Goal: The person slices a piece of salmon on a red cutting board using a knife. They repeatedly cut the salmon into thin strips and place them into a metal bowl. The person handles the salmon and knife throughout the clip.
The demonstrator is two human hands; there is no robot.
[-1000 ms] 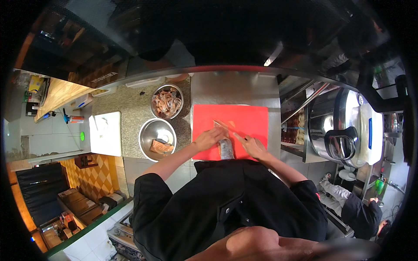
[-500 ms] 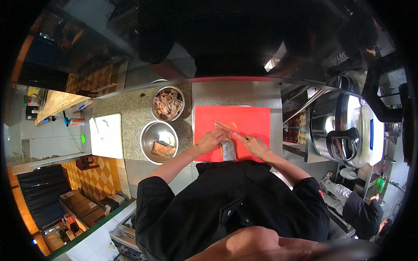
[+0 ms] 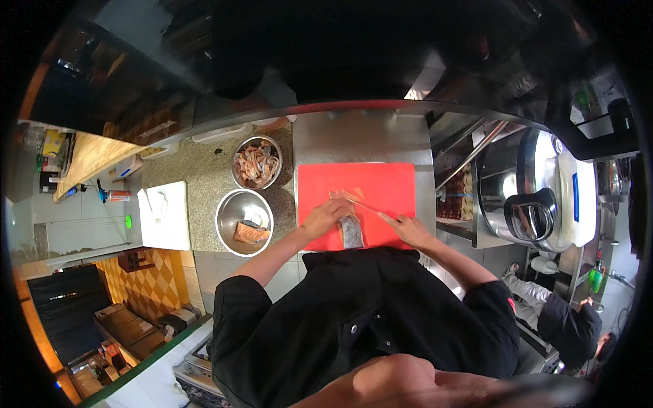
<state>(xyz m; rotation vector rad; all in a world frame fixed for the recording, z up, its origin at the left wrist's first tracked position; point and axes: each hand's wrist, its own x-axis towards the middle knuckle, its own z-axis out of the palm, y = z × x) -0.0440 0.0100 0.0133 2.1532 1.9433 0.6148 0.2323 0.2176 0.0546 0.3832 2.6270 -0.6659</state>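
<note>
On the red cutting board (image 3: 391, 180) lies a piece of salmon (image 3: 351, 233), its grey skin side up at the end nearest me. My left hand (image 3: 325, 216) rests on its far end with bent fingers, holding it down. A knife (image 3: 369, 209) is in my right hand (image 3: 412, 232), fingers wrapped round its pale handle. The blade slants up and leftward, crossing the fish close to my left fingertips; its exact contact is hard to see. Small orange scraps (image 3: 356, 194) lie just beyond the blade.
Left of the board stand a steel bowl (image 3: 222, 228) with a salmon piece and another bowl (image 3: 278, 163) full of fish trimmings. A white cutting board (image 3: 175, 217) lies farther left. A large steel appliance (image 3: 500, 183) stands right. Another person (image 3: 568, 326) is at lower right.
My right hand and the knife have moved to the right across the board. My left hand stays on the salmon. The whole view has shifted slightly.
</note>
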